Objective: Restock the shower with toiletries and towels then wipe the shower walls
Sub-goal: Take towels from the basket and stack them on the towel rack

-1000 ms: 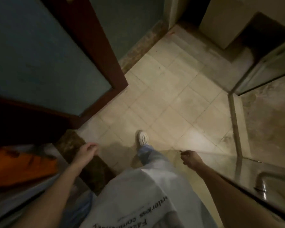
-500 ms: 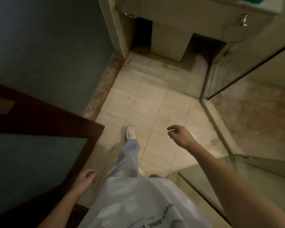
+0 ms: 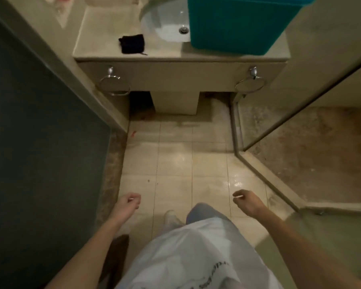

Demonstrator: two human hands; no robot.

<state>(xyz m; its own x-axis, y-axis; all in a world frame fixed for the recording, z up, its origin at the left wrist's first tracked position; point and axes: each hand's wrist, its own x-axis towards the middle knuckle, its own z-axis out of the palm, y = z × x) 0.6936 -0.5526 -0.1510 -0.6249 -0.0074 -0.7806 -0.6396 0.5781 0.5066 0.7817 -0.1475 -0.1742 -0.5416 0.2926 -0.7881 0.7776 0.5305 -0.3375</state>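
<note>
A teal plastic bin (image 3: 242, 24) stands on the beige vanity counter (image 3: 104, 49) ahead, partly over the white sink (image 3: 165, 19). A small black cloth (image 3: 132, 44) lies on the counter left of the sink. The glass-walled shower (image 3: 313, 147) with its brownish floor is to my right. My left hand (image 3: 128, 203) and my right hand (image 3: 245, 202) hang low over the tiled floor with fingers loosely curled, holding nothing. Both are well short of the vanity.
Two chrome towel rings (image 3: 115, 84) (image 3: 250, 83) hang empty on the vanity front. A dark green wall (image 3: 40, 142) runs along my left. The shower's glass panel edge and raised curb (image 3: 265, 176) border the tiled floor (image 3: 175, 159) on the right.
I have stepped in from the doorway and turned; the brown door has left view and the vanity, sink and teal bin have come into view. Both hands swung forward, still empty.
</note>
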